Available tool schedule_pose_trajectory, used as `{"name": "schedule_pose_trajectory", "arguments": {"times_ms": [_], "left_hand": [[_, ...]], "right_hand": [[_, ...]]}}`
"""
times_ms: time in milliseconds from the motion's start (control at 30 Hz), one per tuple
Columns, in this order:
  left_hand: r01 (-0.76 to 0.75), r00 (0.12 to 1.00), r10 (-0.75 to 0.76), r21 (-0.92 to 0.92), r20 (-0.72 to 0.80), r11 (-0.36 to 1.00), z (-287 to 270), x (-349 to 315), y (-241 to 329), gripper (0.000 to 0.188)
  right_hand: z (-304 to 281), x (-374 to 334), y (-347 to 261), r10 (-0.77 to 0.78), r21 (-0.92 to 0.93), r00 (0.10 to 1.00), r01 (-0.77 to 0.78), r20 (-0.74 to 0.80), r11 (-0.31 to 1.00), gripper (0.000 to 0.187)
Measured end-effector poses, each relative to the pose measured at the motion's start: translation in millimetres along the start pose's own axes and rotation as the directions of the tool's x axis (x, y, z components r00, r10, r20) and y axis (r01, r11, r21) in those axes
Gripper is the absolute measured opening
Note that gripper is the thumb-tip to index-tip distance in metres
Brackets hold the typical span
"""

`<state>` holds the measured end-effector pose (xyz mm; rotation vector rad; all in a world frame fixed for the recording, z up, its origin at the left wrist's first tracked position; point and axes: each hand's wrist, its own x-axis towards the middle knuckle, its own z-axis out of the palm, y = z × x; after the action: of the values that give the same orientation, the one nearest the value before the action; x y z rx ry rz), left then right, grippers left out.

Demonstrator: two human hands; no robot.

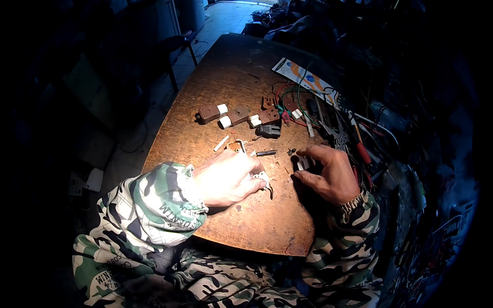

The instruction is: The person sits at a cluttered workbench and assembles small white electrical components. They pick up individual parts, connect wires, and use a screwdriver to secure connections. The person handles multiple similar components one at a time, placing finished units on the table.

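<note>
Left hand (226,177) curled, fingers pinching small white part w/ dark hook (266,184); right hand (328,172) fingers clamped on half-hidden small grey block (303,164) on worn brown wooden table (215,97).

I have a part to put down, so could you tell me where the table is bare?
The wooden table is bare beyond the brown plugs, and near its edge below the right hand. Crowded: the wires and tools at right.
</note>
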<state>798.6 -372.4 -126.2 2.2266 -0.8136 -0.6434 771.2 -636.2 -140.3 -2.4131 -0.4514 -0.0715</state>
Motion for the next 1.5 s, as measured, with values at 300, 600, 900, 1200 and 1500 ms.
{"name": "schedule_pose_trajectory", "arguments": {"times_ms": [300,600,900,1200,1500], "left_hand": [[-0.097,0.960,0.123,0.112,-0.252,0.989,10,-7,-4,0.032],[-0.052,0.719,0.167,0.187,-0.674,0.981,-18,7,-19,0.013],[0.130,0.865,0.122,0.452,-0.486,0.882,-48,43,-8,0.035],[0.277,0.899,-0.044,0.487,-0.436,0.828,-44,57,1,0.034],[0.063,0.847,-0.144,-0.172,-0.511,0.983,-62,62,-34,0.033]], "right_hand": [[-3,-2,-6,0.003,0.121,0.996,-0.014,0.089,0.993,0.039],[-21,-3,22,0.160,-0.004,0.857,-0.186,-0.490,0.983,0.013],[-12,1,25,0.055,-0.132,0.861,-0.141,-0.506,0.981,0.014],[-13,-3,21,0.027,-0.161,0.861,-0.126,-0.508,0.979,0.014],[-14,-9,25,0.019,-0.180,0.859,-0.128,-0.511,0.975,0.013]]}}
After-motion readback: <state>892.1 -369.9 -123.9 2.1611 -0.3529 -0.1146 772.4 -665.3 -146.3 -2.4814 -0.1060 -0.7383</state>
